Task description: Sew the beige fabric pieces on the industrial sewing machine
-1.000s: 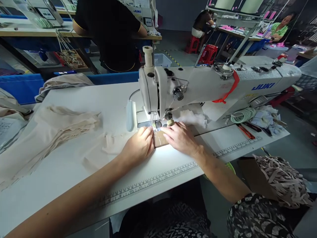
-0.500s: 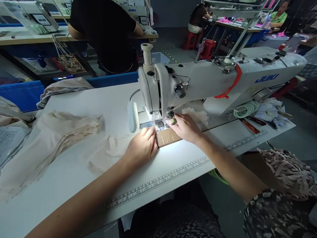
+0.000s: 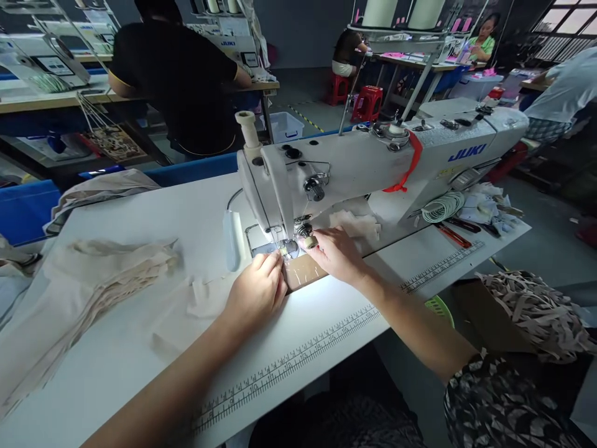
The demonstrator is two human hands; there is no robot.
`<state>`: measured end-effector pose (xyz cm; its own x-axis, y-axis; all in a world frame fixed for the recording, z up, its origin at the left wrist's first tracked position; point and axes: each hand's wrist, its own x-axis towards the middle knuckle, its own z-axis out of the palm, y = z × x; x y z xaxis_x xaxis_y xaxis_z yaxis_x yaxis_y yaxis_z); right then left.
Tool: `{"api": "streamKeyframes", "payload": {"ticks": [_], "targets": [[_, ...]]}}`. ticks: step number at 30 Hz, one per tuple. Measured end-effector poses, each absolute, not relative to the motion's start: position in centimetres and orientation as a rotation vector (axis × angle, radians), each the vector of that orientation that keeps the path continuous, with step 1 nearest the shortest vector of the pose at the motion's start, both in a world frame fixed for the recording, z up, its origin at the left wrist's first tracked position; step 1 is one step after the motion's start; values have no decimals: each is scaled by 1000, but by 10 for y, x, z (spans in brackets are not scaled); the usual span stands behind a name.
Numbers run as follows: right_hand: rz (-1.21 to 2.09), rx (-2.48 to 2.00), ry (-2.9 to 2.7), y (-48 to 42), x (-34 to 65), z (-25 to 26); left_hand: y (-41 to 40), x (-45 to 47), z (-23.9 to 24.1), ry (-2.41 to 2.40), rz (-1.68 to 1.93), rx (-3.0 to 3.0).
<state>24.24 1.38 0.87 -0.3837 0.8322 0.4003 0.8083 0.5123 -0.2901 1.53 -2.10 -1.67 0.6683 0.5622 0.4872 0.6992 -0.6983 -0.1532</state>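
My left hand (image 3: 258, 287) is closed in a pinch just left of the presser foot (image 3: 290, 249) on a white sewing machine (image 3: 354, 165). From under it a thin beige fabric piece (image 3: 198, 305) trails left across the table. My right hand (image 3: 336, 256) is at the other side of the needle area, its thumb and fingers drawn together beside a round knob (image 3: 309, 242). The knob and the hand itself cover what those fingertips hold, if anything. Between both hands lies a brown plate (image 3: 303, 271) with loose thread bits on it.
A stack of beige fabric (image 3: 107, 274) lies on the left of the table. Orange-handled snips (image 3: 452, 236), a coil of pale cord (image 3: 443, 206) and scraps sit at right. A printed ruler (image 3: 298, 358) runs along the front edge. Other people work beyond the machine.
The head view has tilted up and turned right, so the machine appears lower and further left. Both hands stay at the needle area with little visible change in grip.
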Motion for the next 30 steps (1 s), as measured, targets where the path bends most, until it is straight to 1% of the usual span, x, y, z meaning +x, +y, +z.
{"api": "streamKeyframes", "payload": {"ticks": [7,15,18,20,21,23,26,28,30], "targets": [[-35,-1429,-2226,20,240,8,-18,16,-13,-980,-624,-2497],[-75,-1368,-2228,10,246,7,-13,12,-20,-1248,-655,-2649],[4,-1228,-2313,-5,233,7,-3,-3,-11,-1466,-793,-2725],[37,-1043,-2435,-23,216,9,4,-19,-1,-1664,-864,-2669],[34,-933,-2505,-33,207,10,6,-26,4,-1783,-845,-2603],[10,-726,-2627,-52,188,10,4,-40,14,-2028,-685,-2470],[71,-586,-2721,-77,171,5,-18,-57,23,-2337,-405,-2424],[129,-582,-2739,-93,173,0,-46,-71,25,-2482,-356,-2458],[153,-582,-2719,-113,182,-6,-86,-90,25,-2637,-423,-2476]]}}
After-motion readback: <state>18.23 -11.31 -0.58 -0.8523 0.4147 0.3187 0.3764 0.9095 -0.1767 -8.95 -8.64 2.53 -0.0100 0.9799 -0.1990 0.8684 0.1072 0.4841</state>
